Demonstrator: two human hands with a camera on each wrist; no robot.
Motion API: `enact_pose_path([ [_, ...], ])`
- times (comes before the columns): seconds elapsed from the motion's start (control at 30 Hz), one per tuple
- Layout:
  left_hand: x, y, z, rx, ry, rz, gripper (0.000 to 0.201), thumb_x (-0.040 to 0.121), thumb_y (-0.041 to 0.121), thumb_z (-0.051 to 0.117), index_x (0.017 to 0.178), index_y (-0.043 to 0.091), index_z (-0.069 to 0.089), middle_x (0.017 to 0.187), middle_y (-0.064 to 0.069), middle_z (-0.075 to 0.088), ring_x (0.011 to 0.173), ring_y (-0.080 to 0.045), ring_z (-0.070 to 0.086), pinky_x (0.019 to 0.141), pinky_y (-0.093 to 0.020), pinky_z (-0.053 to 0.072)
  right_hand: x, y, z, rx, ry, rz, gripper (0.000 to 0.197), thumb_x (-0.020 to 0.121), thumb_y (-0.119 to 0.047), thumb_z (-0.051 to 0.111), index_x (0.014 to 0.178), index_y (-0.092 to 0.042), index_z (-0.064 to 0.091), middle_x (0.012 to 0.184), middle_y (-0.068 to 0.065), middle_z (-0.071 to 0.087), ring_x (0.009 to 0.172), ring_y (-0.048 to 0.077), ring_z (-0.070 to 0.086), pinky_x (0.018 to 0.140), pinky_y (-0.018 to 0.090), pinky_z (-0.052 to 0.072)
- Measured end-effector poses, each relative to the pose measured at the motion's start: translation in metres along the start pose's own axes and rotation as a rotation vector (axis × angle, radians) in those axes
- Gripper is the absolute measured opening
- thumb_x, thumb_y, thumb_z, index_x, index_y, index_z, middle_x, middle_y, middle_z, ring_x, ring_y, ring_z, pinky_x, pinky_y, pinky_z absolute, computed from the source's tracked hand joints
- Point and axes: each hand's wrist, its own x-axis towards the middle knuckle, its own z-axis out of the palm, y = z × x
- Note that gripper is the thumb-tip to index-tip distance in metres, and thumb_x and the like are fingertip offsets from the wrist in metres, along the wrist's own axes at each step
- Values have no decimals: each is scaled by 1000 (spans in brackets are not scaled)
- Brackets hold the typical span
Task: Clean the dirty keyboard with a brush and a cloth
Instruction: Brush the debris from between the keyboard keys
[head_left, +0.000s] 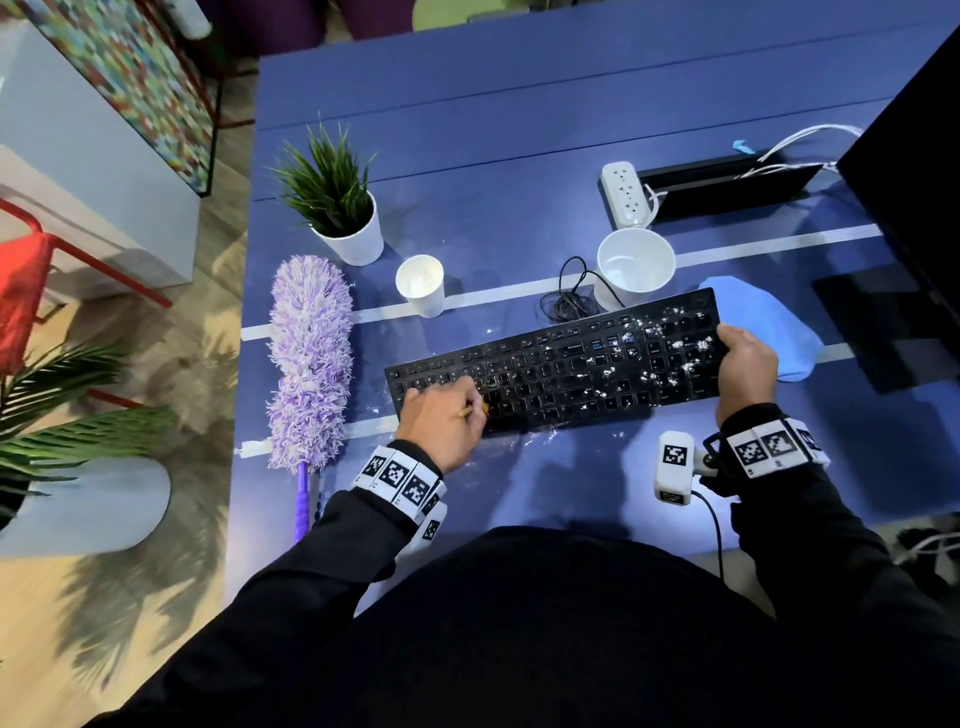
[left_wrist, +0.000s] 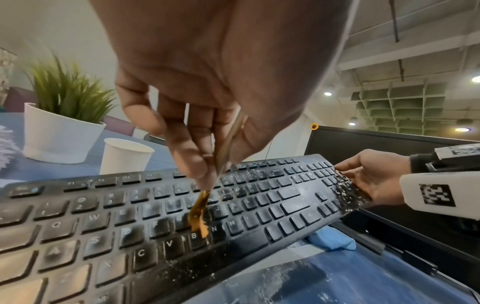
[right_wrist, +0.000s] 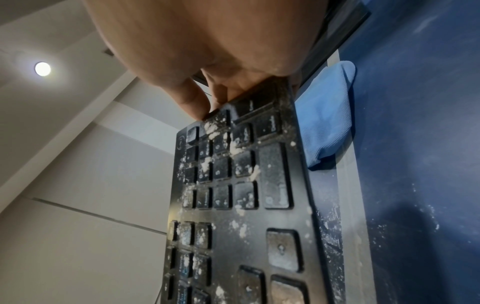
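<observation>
A black keyboard (head_left: 561, 364) lies on the blue table, tilted up at its right end, with white powder thick over its right half (right_wrist: 233, 185). My left hand (head_left: 441, 421) pinches a thin brush (left_wrist: 200, 218) whose orange bristles touch the keys near B and N. My right hand (head_left: 745, 358) grips the keyboard's right end, thumb on the number pad (right_wrist: 197, 102). A folded blue cloth (head_left: 763, 322) lies on the table just beyond that end, and shows under the keyboard's edge (left_wrist: 332, 240).
A purple fluffy duster (head_left: 309, 358) lies left of the keyboard. Behind stand a small paper cup (head_left: 421, 286), a larger white cup (head_left: 634, 265), a potted plant (head_left: 337, 208) and a power strip (head_left: 626, 195). A monitor (head_left: 914, 182) stands at right. White powder dusts the table (head_left: 519, 441).
</observation>
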Motion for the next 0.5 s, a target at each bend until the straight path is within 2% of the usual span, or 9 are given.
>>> enact_pose_path([
  [0.07,-2,1,-3,-76,-8,45,12,94,27,47,87,21,55,78,7,65,74,-20,61,79,-35,44,1,1,0,-23,-28,26,32,96,-14,49,119,5,59,76,-8,56,77,15,56,74,26,47],
  [0.1,-4,1,-3,-105,-17,56,12,94,25,48,87,19,55,77,7,63,70,-19,59,74,-33,47,1,1,0,-22,-32,31,33,97,-15,49,121,6,58,76,-7,56,81,18,55,75,27,46],
  [0.17,-4,0,-4,-80,-54,1,12,96,23,46,87,18,53,74,6,59,63,-17,55,65,-31,48,-1,-2,1,-13,-20,17,31,97,-12,48,120,6,59,82,-5,58,92,17,54,77,21,47],
  [0.2,-3,-1,-6,-29,-69,-51,12,96,22,44,87,18,51,74,5,58,63,-18,53,64,-30,47,-2,-3,1,-4,-8,5,28,96,-10,48,116,4,62,86,-4,60,96,16,54,78,16,49],
  [0.23,-1,-3,-6,17,-76,-94,12,96,22,42,87,18,48,73,3,57,63,-20,52,64,-29,46,-2,-3,1,9,2,6,23,95,-9,49,109,0,65,88,-4,62,98,16,55,84,16,50],
  [0.3,0,-4,-8,-13,-44,-101,12,96,21,43,85,18,47,72,1,57,62,-22,53,63,-28,44,-1,-1,0,39,4,29,16,93,-11,51,91,-12,67,88,-6,64,99,16,58,99,30,49],
  [0.37,0,1,-9,-165,8,25,13,96,21,46,86,15,51,76,-1,63,64,-22,58,62,-29,46,-1,1,0,47,-5,35,16,91,-12,53,84,-19,65,89,-6,65,99,17,59,104,39,47],
  [0.43,1,7,-6,-211,48,129,16,96,28,46,88,17,54,82,0,66,71,-21,61,66,-32,47,-2,-1,0,64,-2,34,17,92,-12,52,84,-19,64,87,-7,64,94,11,61,102,37,47],
  [0.5,2,8,-2,-160,90,105,17,95,32,43,90,19,53,87,2,67,78,-20,61,72,-34,47,-3,-2,0,76,-1,27,17,93,-11,52,84,-16,65,82,-8,63,75,-4,62,94,32,47],
])
